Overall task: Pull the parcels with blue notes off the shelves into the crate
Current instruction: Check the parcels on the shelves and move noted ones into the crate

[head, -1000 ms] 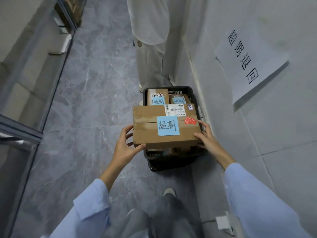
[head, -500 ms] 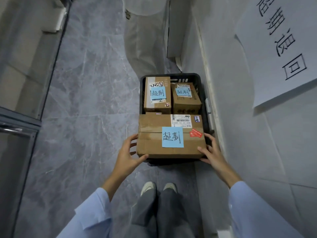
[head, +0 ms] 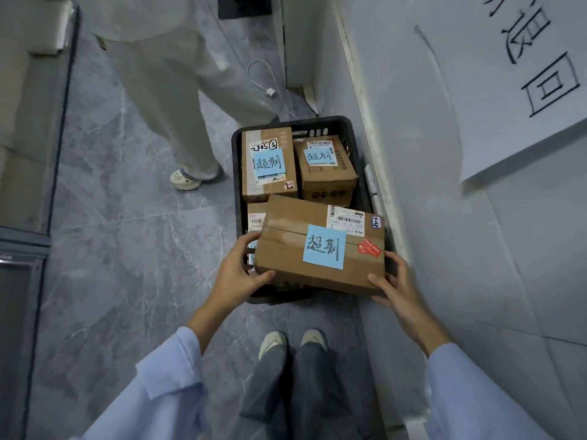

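Two hands carry one cardboard parcel with a blue note stuck on top, held tilted over the near end of the black crate, which sits on the grey floor beside the wall. Its left end is clasped by the left hand, thumb across the near face, while the right hand curls round the near right corner. At the crate's far end a tall noted parcel stands just beside a squat noted parcel
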Tool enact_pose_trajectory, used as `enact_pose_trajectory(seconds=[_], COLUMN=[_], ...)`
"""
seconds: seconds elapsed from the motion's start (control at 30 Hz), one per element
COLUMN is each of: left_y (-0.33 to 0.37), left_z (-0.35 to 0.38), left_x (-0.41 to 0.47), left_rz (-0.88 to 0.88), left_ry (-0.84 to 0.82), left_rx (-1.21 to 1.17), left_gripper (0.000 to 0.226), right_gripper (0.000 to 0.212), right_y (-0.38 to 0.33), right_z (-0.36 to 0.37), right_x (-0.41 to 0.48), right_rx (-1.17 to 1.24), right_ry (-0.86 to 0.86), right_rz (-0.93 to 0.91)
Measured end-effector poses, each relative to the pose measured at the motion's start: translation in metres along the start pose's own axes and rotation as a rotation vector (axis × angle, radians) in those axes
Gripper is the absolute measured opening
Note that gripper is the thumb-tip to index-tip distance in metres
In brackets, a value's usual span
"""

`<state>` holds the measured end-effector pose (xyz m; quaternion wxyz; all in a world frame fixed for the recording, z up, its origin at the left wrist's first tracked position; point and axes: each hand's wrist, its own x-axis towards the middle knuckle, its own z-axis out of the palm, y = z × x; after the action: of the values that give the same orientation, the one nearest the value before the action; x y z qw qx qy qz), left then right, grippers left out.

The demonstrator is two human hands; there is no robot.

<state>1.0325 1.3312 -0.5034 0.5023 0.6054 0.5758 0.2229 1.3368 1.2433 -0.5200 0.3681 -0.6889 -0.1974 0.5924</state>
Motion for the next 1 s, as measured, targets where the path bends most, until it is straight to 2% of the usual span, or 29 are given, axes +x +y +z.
enact_pose_trajectory(seconds=[0.2, 0.4, 0.63, 1.0], left_y=[0.006, 0.010, 0.010, 0.002], left_z=[0.003, 0.001, -0.012, -0.038], left_x=[0.038, 0.063, 0.060, 0.044], left_rz=[0.068, 0.135, 0.186, 0.192], left_ry=[-0.107, -0.146, -0.104, -0.079], left_rx=[0.069, 0.155, 0.191, 0.239], left_gripper=[0.075, 0.076, 0.071, 0.067], right_gripper=[0.062, 0.060, 0.056, 0.073], right_y=[0.023, 0.029, 0.037, 0.064], right_z=[0.000, 0.013, 0.040, 0.103], right_x=[-0.001, -0.006, -0.012, -0.012], right_rx=[0.123, 0.276, 0.328, 0.333], right_ry=[0.092, 0.213, 0.378, 0.553], right_rz=[0.007, 0.018, -0.022, -0.103])
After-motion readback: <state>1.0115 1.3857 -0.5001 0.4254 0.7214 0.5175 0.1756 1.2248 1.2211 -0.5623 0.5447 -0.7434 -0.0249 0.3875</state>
